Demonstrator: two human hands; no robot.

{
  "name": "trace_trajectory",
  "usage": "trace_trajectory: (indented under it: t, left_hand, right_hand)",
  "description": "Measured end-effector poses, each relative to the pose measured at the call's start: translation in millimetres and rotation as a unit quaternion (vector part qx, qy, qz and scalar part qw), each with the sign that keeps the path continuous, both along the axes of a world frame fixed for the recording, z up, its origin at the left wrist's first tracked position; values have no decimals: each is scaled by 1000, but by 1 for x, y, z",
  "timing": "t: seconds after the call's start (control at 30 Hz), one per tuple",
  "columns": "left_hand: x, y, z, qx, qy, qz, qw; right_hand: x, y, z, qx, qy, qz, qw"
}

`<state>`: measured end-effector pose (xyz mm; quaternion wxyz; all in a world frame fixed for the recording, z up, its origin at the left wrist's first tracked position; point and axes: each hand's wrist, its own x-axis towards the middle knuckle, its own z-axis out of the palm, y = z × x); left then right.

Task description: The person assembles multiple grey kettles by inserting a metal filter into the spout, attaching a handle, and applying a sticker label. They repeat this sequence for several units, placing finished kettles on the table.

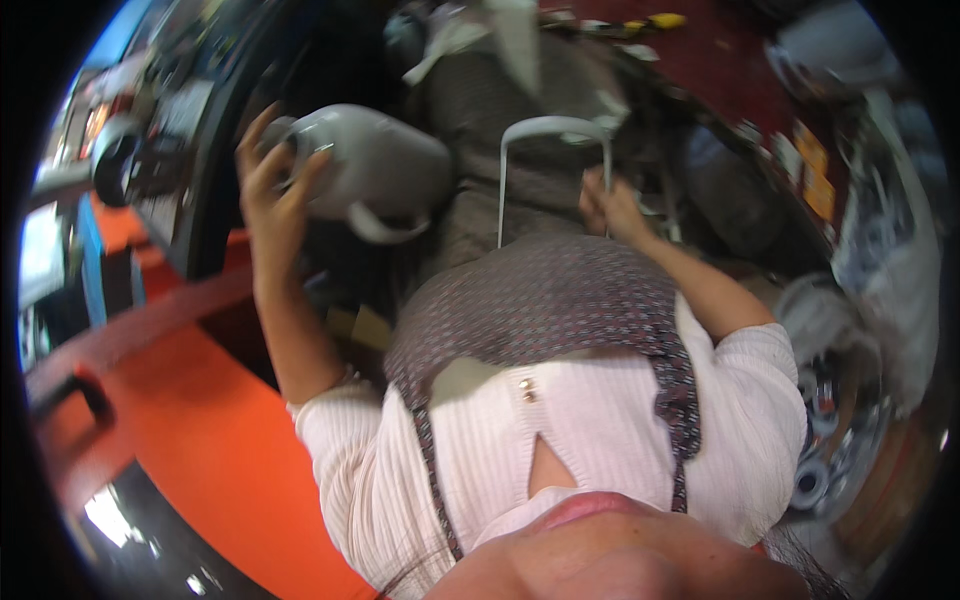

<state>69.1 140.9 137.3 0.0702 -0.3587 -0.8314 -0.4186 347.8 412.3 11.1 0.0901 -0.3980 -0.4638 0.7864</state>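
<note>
My left hand (275, 185) is raised at the left, with its fingers curled around the narrow end of a light grey, rounded housing (380, 160). A curved handle-like loop (385, 228) sticks out from the housing's lower side. Above my lap stands a thin white U-shaped bar (555, 125), its bend pointing away from me and its lower ends hidden behind my apron. My right hand (618, 208) is closed at the bar's right leg. The picture is somewhat blurred, and exactly how these fingers grip is hard to see.
On the left are an orange surface (220, 420) and a dark machine or stand (225, 150). Another grey rounded housing (840, 50) lies far right. Clear plastic bags (890, 260) line the right side, near several round parts (815, 485). A yellow object (667, 20) lies on the red floor (720, 60).
</note>
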Motion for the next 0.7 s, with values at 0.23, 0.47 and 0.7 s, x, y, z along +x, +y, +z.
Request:
trace_trajectory:
  t: [0.23,0.47,0.7]
  left_hand:
    - [41,-20,-21,73,129,-8,989]
    - [58,-14,-29,66,117,-23,991]
    - [33,-26,-43,66,91,-48,993]
  right_hand:
    - [-150,1,26,-14,260,11,965]
    - [-241,-80,38,11,252,215,943]
    - [-253,-86,30,-84,169,224,956]
